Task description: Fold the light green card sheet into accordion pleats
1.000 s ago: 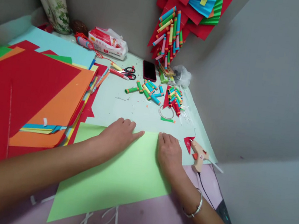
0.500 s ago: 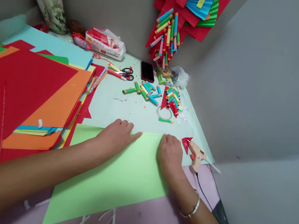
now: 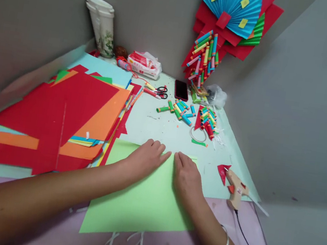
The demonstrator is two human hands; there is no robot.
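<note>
A light green sheet of paper (image 3: 139, 205) lies in front of me with its far edge turned over in a narrow strip. My left hand (image 3: 148, 159) grips that edge left of the middle, fingers curled and thumb stretched along it. Close beside it, my right hand (image 3: 186, 178), with a silver bangle on the wrist, pinches the same edge, fingers pressed together. A small gap lies between the two hands. Past the right hand, the folded corner shows. The fingertips are partly hidden.
Stacked red and orange paper (image 3: 90, 115) covers the left. Beyond the sheet are rolled paper tubes (image 3: 180, 110), scissors (image 3: 162, 92), a phone (image 3: 181, 90) and a wire ring (image 3: 198, 134). A glue gun (image 3: 237, 189) with its cord lies right. Paper fans (image 3: 232, 10) hang at the back wall.
My right hand has slid left along the paper's far edge, closer to my left hand, uncovering the right end of the fold. The camera view has shifted left.
</note>
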